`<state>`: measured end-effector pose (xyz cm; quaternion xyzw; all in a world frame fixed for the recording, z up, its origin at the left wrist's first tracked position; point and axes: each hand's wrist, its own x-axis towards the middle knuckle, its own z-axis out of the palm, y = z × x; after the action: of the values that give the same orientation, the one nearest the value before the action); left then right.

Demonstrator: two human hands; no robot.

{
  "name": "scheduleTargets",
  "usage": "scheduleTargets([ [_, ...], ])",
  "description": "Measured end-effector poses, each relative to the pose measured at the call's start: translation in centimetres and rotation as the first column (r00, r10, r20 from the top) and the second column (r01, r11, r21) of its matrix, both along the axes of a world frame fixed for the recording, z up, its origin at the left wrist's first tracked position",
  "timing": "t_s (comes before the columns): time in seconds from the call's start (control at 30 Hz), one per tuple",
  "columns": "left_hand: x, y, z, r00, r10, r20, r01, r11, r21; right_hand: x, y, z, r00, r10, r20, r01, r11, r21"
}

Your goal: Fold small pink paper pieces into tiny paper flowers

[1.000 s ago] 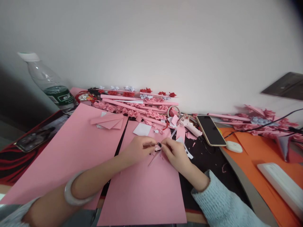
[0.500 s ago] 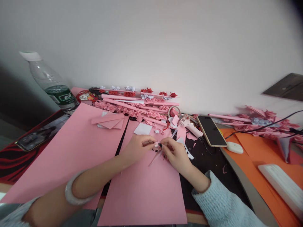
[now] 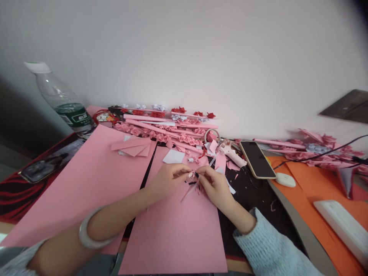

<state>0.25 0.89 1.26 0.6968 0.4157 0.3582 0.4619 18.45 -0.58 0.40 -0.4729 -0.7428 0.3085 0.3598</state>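
Between my two hands is a small pink paper flower [image 3: 194, 173], mostly covered by fingers. My left hand [image 3: 169, 179] pinches its left side, thumb and forefinger together. From the right, my right hand [image 3: 214, 186] pinches the other side of it, a dark-nailed finger showing. Below the fingertips a thin pale stick or strip [image 3: 188, 193] lies aslant, with a few dark bits around it. Both hands are above a large pink paper sheet [image 3: 178, 237]. A white paper square [image 3: 173, 156] lies just beyond my left hand.
Rolled pink paper stems [image 3: 155, 130] with paper flowers lie along the wall. A glue gun [image 3: 232, 153], tape roll [image 3: 212, 135] and phone [image 3: 257, 159] are to their right. A bottle [image 3: 63, 99] stands at left; folded pink pieces [image 3: 133, 147] and orange paper [image 3: 304, 191] flank the middle.
My fingertips have shifted slightly on the flower, my right hand a little to the right. Everything else stays where it was.
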Motion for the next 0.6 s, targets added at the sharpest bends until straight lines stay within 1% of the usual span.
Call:
scheduleTargets([
  [0.27, 0.13, -0.21, 0.32, 1.0, -0.005, -0.003, 0.005, 1.0, -0.03, 0.08, 0.1, -0.02, 1.0, -0.019, 0.001, 0.019, 0.999, 0.041],
  [0.43, 0.23, -0.17, 0.36, 0.998, -0.044, 0.038, 0.046, 0.997, -0.069, 0.05, 0.09, 0.05, 1.0, -0.018, -0.011, 0.019, 0.996, 0.086],
  [0.6, 0.17, -0.01, 0.08, 0.999, -0.024, 0.047, 0.026, 0.998, -0.05, 0.05, 0.08, 0.3, 1.0, -0.007, 0.01, 0.006, 0.994, 0.107],
])
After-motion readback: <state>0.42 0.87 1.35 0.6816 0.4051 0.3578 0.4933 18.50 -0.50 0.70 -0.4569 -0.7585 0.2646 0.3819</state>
